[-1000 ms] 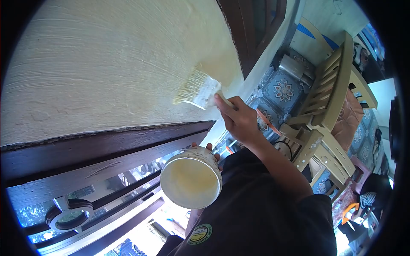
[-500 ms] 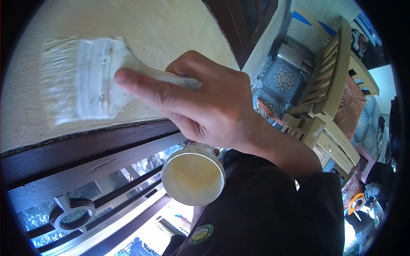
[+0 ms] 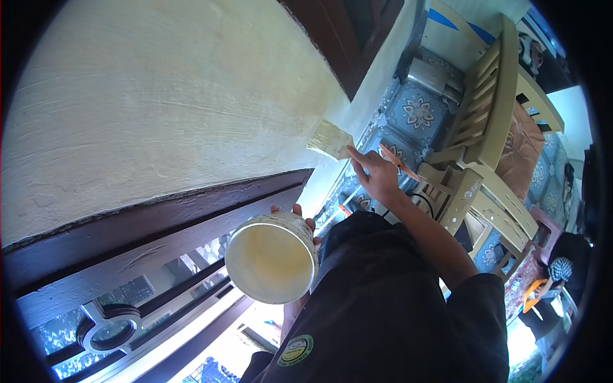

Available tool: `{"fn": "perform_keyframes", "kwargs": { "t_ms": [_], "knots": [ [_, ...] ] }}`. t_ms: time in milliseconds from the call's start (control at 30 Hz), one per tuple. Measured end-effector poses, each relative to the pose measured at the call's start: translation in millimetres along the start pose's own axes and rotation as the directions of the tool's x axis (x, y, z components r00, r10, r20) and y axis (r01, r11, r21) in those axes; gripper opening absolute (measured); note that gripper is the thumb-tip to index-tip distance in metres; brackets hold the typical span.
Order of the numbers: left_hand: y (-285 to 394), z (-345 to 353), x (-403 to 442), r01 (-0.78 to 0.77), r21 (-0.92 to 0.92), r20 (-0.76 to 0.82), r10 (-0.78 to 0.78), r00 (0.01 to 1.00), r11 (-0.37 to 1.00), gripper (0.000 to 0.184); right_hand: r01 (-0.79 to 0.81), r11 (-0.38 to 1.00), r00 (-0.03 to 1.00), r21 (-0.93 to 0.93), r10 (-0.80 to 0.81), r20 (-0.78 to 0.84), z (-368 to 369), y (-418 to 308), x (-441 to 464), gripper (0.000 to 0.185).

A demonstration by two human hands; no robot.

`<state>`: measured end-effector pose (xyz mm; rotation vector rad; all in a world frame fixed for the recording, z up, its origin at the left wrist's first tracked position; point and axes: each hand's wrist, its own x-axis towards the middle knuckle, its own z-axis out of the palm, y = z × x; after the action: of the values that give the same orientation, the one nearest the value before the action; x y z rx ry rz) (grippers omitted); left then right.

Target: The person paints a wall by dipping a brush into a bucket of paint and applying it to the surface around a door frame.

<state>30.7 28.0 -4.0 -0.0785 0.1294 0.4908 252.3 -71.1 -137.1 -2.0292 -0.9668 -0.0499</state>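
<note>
1. Gripping the brush point(image 3: 332, 142), the right hand point(image 3: 378, 179) sits at 3 o'clock from the view's centre, thumb and fingers closed on its handle, with one finger stretched along toward its base.
2. The brush, wide and pale, lies at 1 o'clock from the centre, its bristles pointing toward 10 o'clock over the edge of the cream wall point(image 3: 159, 108). I cannot tell for certain whether the bristle tips are touching that surface.
3. Curled round the far side of the bucket point(image 3: 271, 262), the left hand point(image 3: 297, 209) shows only its fingertips above the rim; the palm is hidden.
4. The bucket is at 7 o'clock, its mouth turned toward the camera, pale yellow inside; seen from it, the brush is at 1 o'clock.
5. Dark window framing point(image 3: 159, 214) runs below the wall at 8 to 9 o'clock, and a second dark frame point(image 3: 345, 45) stands near 12.
6. At 2 o'clock, patterned floor tiles point(image 3: 418, 112) lie beside a slatted wooden bench point(image 3: 491, 115) bearing a brown cushion point(image 3: 520, 153).
7. Near 4 o'clock, another person point(image 3: 568, 255) is beside an orange object point(image 3: 531, 295).
</note>
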Motion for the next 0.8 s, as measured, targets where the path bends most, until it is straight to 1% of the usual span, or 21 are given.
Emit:
{"fn": "perform_keyframes", "kwargs": {
  "t_ms": [33, 67, 133, 167, 200, 233, 267, 300, 333, 367, 400, 467, 533, 567, 633, 667, 733, 767, 800],
  "knots": [
    [1, -2, 2, 0.007, 0.001, 0.003, -0.007, 1.0, 1.0, 0.071, 0.037, 0.997, 0.996, 0.069, -0.032, -0.077, -9, -4, 0, 0.045],
    [2, -4, 1, 0.009, 0.005, 0.011, -0.009, 1.0, 1.0, 0.071, 0.066, 0.984, 0.989, 0.168, -0.042, -0.143, -19, -21, 10, 0.049],
    [-2, -1, 0, 0.006, 0.008, 0.011, -0.006, 1.0, 1.0, 0.071, 0.127, 0.95, 0.976, 0.286, -0.069, -0.207, -47, -71, 47, 0.055],
    [-8, 6, 2, 0.016, -0.037, -0.009, -0.017, 1.0, 0.999, 0.072, 0.203, 0.903, 0.959, 0.379, -0.106, -0.261, -59, -95, 69, 0.056],
    [-11, 11, 3, 0.026, -0.081, -0.027, -0.029, 0.999, 0.996, 0.072, 0.267, 0.88, 0.935, 0.392, -0.138, -0.326, -73, -118, 89, 0.057],
    [-9, 12, -1, 0.026, -0.078, -0.031, -0.029, 0.999, 0.997, 0.072, 0.336, 0.878, 0.896, 0.34, -0.188, -0.402, -83, -137, 106, 0.057],
    [-5, 14, -6, 0.007, -0.044, -0.074, -0.011, 0.997, 0.999, 0.073, 0.395, 0.857, 0.863, 0.33, -0.224, -0.452, -90, -152, 119, 0.058],
    [-3, 15, -9, -0.011, -0.009, -0.114, 0.01, 0.993, 1.0, 0.074, 0.396, 0.856, 0.863, 0.332, -0.224, -0.452, -86, -155, 122, 0.058],
    [-5, 17, -7, -0.015, -0.008, -0.112, 0.014, 0.994, 1.0, 0.074, 0.359, 0.861, 0.894, 0.36, -0.205, -0.399, -81, -155, 126, 0.058],
    [-8, 19, -4, 0.002, 0.017, -0.075, -0.001, 0.997, 1.0, 0.074, 0.32, 0.864, 0.921, 0.388, -0.188, -0.341, -74, -154, 127, 0.058],
    [-9, 19, -2, 0.016, 0.042, -0.04, -0.014, 0.999, 0.999, 0.075, 0.31, 0.872, 0.925, 0.38, -0.185, -0.331, -64, -144, 124, 0.058],
    [-4, 8, -1, -0.004, 0.02, -0.012, 0.004, 1.0, 1.0, 0.075, 0.266, 0.91, 0.939, 0.318, -0.17, -0.298, -43, -115, 108, 0.052],
    [-2, 0, -3, -0.025, 0.002, 0.013, 0.025, 1.0, 1.0, 0.074, 0.155, 0.961, 0.972, 0.227, -0.107, -0.21, -22, -86, 83, 0.047],
    [-1, -1, -4, -0.028, -0.021, 0.004, 0.028, 1.0, 0.999, 0.073, 0.158, 0.959, 0.973, 0.234, -0.111, -0.202, -14, -73, 70, 0.047],
    [-2, -2, -6, -0.029, -0.041, -0.007, 0.028, 1.0, 0.999, 0.072, -0.007, 0.997, 0.999, 0.076, 0.011, -0.051, -4, -51, 46, 0.04],
    [-3, -3, -5, -0.017, -0.038, -0.021, 0.016, 1.0, 0.999, 0.071, -0.006, 0.997, 0.999, 0.076, 0.01, -0.053, 0, -41, 36, 0.04],
    [-6, 1, -5, 0.004, -0.034, -0.031, -0.005, 1.0, 0.999, 0.069, -0.107, 0.993, 0.991, -0.043, 0.11, 0.073, 0, -25, 22, 0.035],
    [-8, 7, -5, 0.026, -0.023, -0.046, -0.027, 0.999, 0.999, 0.069, -0.111, 0.993, 0.991, -0.046, 0.114, 0.063, -5, -19, 16, 0.035],
    [-10, 12, -4, 0.05, -0.011, -0.061, -0.05, 0.997, 0.999, 0.068, -0.095, 0.995, 0.996, -0.013, 0.095, 0.003, -11, -15, 11, 0.036]
  ]
}}
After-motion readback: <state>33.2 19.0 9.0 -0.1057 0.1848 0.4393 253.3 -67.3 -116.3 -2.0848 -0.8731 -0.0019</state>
